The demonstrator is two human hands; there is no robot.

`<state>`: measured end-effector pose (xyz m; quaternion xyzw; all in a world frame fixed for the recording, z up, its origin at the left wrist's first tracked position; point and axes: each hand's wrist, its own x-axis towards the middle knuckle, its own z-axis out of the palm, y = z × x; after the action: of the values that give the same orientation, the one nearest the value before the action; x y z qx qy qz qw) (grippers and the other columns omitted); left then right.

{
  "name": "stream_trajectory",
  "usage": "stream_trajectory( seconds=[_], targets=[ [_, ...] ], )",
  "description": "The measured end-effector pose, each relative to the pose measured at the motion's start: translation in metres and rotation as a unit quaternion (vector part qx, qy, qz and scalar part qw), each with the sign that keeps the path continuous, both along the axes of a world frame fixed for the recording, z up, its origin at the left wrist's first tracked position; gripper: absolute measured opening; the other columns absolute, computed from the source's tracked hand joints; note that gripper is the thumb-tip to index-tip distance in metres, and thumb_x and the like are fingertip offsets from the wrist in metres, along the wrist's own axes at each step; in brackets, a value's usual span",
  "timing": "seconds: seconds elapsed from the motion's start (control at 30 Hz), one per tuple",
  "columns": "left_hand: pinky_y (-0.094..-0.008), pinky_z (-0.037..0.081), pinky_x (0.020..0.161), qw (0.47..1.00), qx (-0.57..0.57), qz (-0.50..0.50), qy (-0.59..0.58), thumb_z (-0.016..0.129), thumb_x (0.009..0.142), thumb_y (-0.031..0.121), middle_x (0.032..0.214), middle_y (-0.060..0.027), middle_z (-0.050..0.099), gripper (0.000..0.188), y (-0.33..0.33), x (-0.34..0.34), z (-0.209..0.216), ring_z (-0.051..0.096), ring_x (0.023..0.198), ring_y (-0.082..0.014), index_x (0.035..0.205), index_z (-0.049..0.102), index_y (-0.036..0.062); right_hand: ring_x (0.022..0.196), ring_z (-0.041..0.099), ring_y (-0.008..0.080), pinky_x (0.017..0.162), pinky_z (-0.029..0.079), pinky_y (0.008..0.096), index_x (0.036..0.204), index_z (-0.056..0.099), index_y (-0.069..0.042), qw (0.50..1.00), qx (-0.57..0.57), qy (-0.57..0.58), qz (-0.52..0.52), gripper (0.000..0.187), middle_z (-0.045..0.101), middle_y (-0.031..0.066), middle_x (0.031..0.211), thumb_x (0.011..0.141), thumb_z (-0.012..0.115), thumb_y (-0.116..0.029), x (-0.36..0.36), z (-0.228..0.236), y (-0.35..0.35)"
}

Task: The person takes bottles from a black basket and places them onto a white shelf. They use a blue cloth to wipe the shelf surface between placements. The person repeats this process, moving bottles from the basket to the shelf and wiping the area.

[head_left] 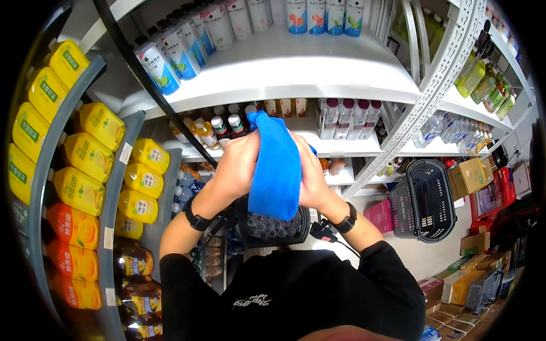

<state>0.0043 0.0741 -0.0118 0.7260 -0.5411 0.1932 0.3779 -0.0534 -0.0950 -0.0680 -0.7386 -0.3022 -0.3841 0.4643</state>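
Note:
A bright blue cloth (275, 170) hangs folded between my two hands, in front of the white shelves. My left hand (242, 162) grips it from the left side, with its fingers curled behind the fabric. My right hand (311, 177) holds the other side, and its fingertips are mostly hidden by the cloth. A small bunched end of the cloth sticks up above the left hand. Beneath the cloth is a dark basket (241, 234) with several clear bottles inside, partly covered by my arms and the cloth.
A white shelf (296, 63) holds cans along its back and left; bottles stand on the shelf below. Yellow and orange jugs (79, 190) fill grey racks at left. A black pole (149, 79) slants in front. At right are a dark basket (430, 200) and cardboard boxes (471, 177).

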Motion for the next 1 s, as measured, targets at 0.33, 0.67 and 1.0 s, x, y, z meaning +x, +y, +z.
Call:
stream_trajectory(
  seconds=[0.33, 0.67, 1.0],
  targets=[
    [-0.023, 0.04, 0.057, 0.993, -0.085, 0.056, 0.064, 0.059, 0.091, 0.021, 0.07, -0.0022, 0.054, 0.02, 0.004, 0.037, 0.101, 0.049, 0.064, -0.0068, 0.088, 0.055, 0.0009, 0.103, 0.061, 0.0391, 0.089, 0.049, 0.0458, 0.137, 0.044, 0.0, 0.982, -0.123, -0.022, -0.142, 0.083, 0.059, 0.0241, 0.116, 0.064, 0.079, -0.019, 0.023, -0.027, -0.043],
    [-0.0262, 0.04, 0.06, 0.983, 0.028, 0.179, -0.045, 0.054, 0.095, 0.024, 0.072, -0.0044, 0.052, 0.023, -0.011, 0.145, 0.143, 0.045, 0.065, -0.0111, 0.096, 0.055, 0.0016, 0.1, 0.059, 0.0287, 0.09, 0.044, 0.04, 0.136, 0.049, -0.014, 0.867, -0.359, -0.078, -0.337, 0.077, 0.063, 0.0083, 0.107, 0.063, 0.069, 0.0, 0.078, 0.104, -0.164],
    [-0.0304, 0.045, 0.077, 0.981, 0.062, 0.177, -0.052, 0.05, 0.099, 0.029, 0.093, -0.0088, 0.059, 0.028, -0.014, 0.221, 0.148, 0.054, 0.083, -0.016, 0.106, 0.056, 0.0025, 0.108, 0.06, 0.0368, 0.086, 0.052, 0.0445, 0.137, 0.045, -0.011, 0.877, -0.421, -0.022, -0.23, 0.065, 0.057, 0.0171, 0.125, 0.08, 0.072, -0.028, 0.174, 0.17, -0.159]
  ],
)
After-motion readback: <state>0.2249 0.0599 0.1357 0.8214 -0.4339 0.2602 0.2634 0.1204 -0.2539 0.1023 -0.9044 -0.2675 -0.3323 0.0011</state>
